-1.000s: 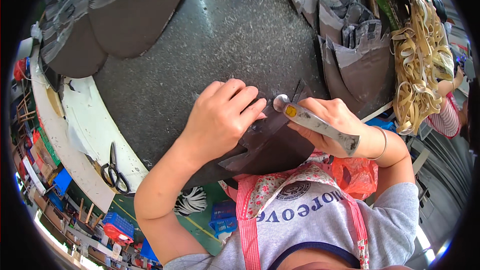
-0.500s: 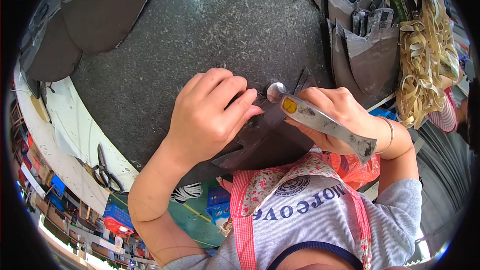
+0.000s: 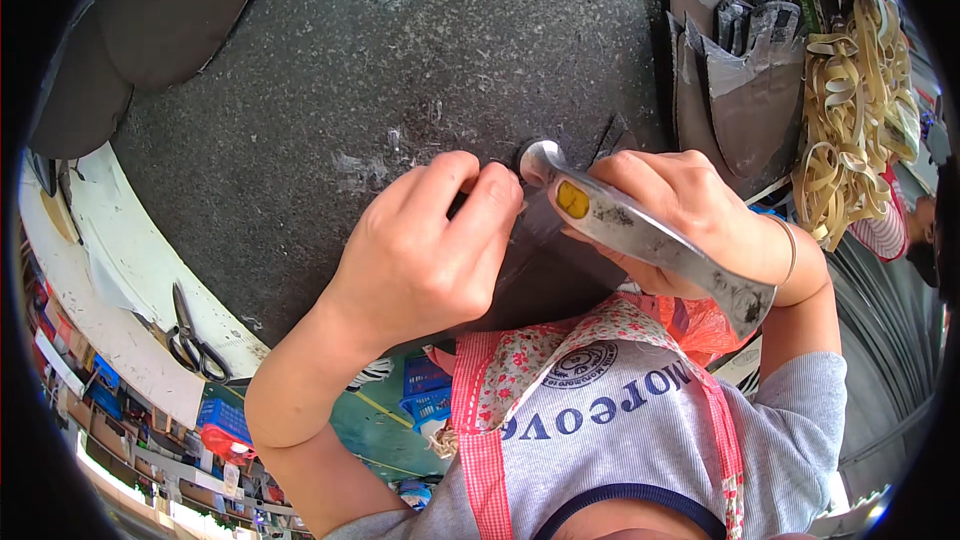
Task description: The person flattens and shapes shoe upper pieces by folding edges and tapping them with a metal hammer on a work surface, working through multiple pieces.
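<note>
At the near edge of a speckled black worktop [image 3: 300,170], one dark flat piece [image 3: 560,275] is seen lying between two bare hands, close to the apron [image 3: 480,420] of the person at work. One metal hammer [image 3: 650,240], marked by a single yellow patch, is held in the right hand [image 3: 690,210], its grip closed around the tool; one thin bracelet [image 3: 785,245] is worn on that wrist. The hammer's round, shiny end is positioned just beside the fingertips of the left hand [image 3: 430,240]. One pair of black scissors [image 3: 195,345] is laid on a white strip [image 3: 165,240] at left, and two rounded dark panels [image 3: 190,10] are shown at upper left, cut off by the view's dark rim. One bundle of beige bands [image 3: 850,110] is hung at right. The left fingers are curled, their tips hidden; whether anything is held in that grip cannot be told. The hammer's handle is covered by the right hand. Grey-edged panels [image 3: 755,90] at upper right are overlapped too closely to be counted.
</note>
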